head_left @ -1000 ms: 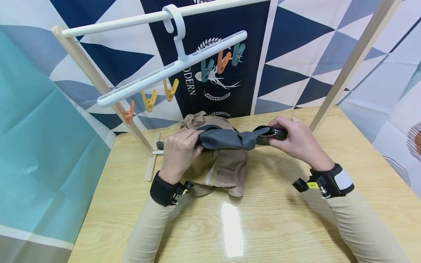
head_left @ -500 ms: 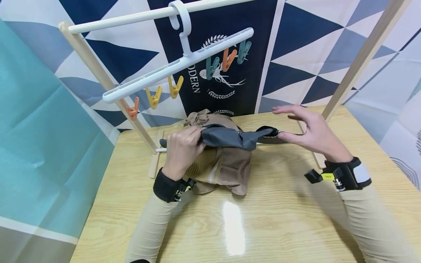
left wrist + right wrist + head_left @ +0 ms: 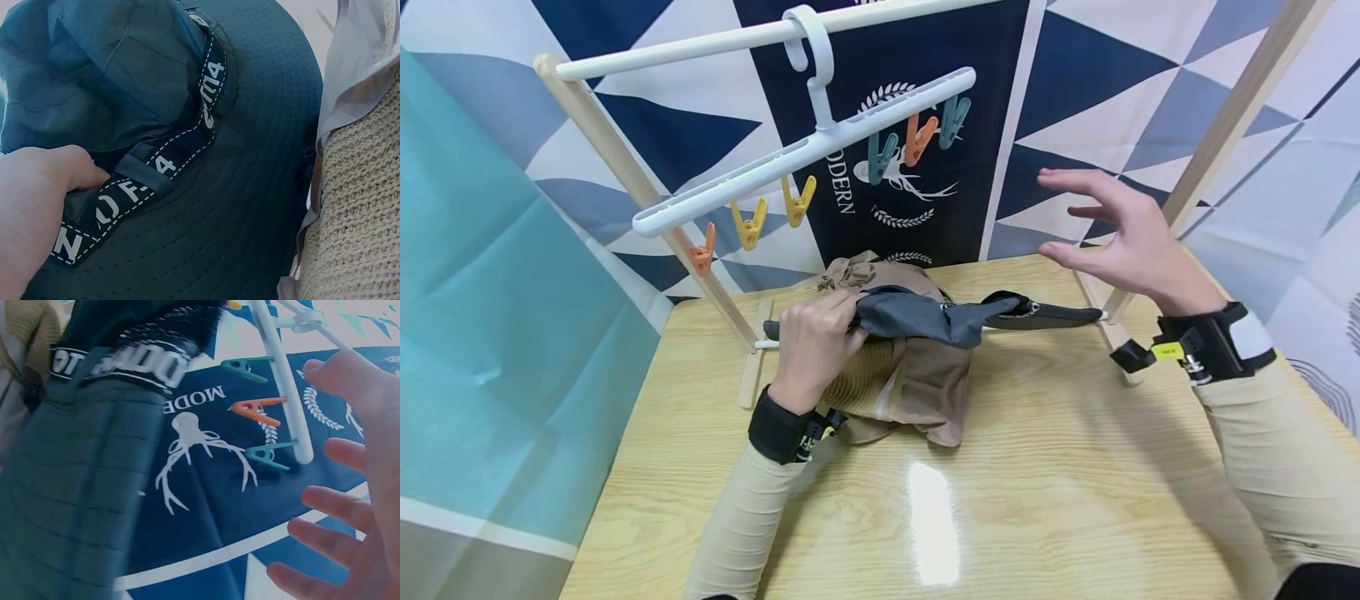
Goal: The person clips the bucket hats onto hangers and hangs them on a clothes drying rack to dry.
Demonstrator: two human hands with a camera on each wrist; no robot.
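Observation:
A dark grey-blue bucket hat (image 3: 917, 317) is held up in front of a brown bag. My left hand (image 3: 816, 346) grips it at the left side. In the left wrist view the hat's lettered band (image 3: 137, 187) runs round the crown, and my thumb presses by it; the other fingers are hidden. The quilted brim (image 3: 75, 494) fills the left of the right wrist view. My right hand (image 3: 1131, 233) is apart from the hat, up to its right, fingers spread and holding nothing. A white hanger (image 3: 820, 146) with orange, yellow and teal clips (image 3: 883, 157) hangs above.
The hanger hooks over a white rail (image 3: 685, 54) on a wooden stand with a right post (image 3: 1232, 108). Behind the hat, a brown bag (image 3: 936, 383) with a straw-coloured woven part (image 3: 362, 200) sits on the wooden table (image 3: 820, 525). Patterned cloth covers the wall.
My right hand has let go of the hat's right side and moved up and right, fingers spreading. The left hand keeps its grip. The view has shifted slightly.

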